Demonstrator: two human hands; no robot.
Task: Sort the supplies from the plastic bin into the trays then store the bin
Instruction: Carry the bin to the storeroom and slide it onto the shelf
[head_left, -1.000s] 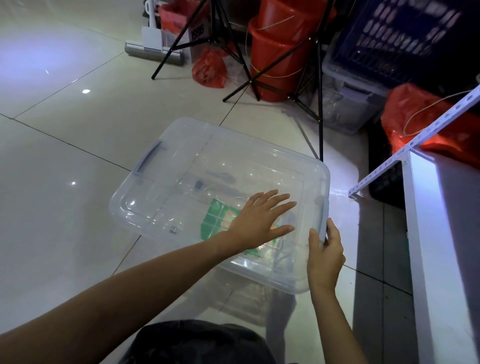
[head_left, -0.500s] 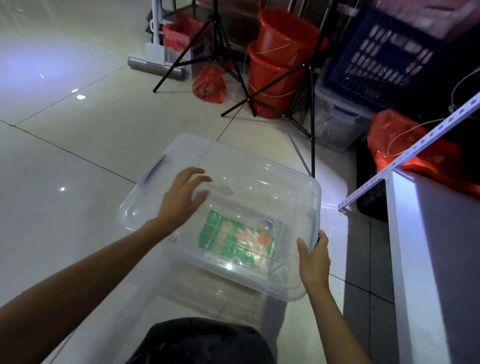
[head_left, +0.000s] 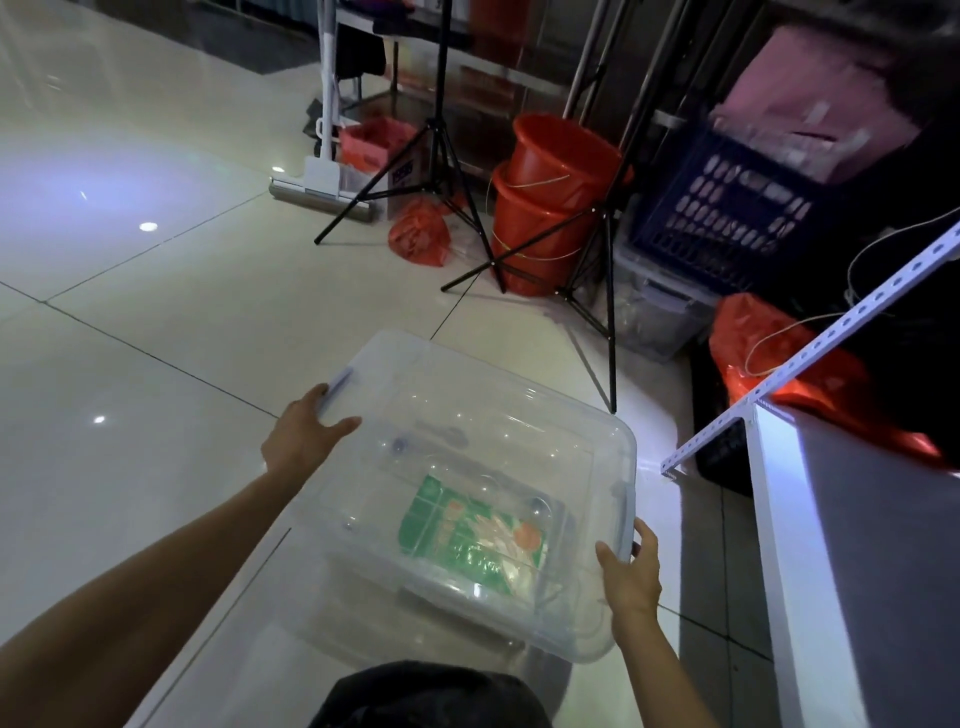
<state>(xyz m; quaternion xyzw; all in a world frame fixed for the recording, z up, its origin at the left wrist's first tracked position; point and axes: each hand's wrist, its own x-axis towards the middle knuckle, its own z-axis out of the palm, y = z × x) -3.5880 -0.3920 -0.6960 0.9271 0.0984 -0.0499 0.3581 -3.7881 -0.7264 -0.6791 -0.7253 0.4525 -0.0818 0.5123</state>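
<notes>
here the lidded plastic bin (head_left: 483, 499) sits on the floor left of the white bench (head_left: 852, 561). left hand (head_left: 304, 439) and right hand (head_left: 631, 577) each hold an end handle; next probably lifting it level.

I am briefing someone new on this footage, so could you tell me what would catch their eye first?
First, the clear plastic bin in the middle foreground, gripped at its ends by the left hand and the right hand, with a green packet showing through its lid. Next, the stacked red buckets behind it among black tripod legs, and the blue crate to the right.
</notes>
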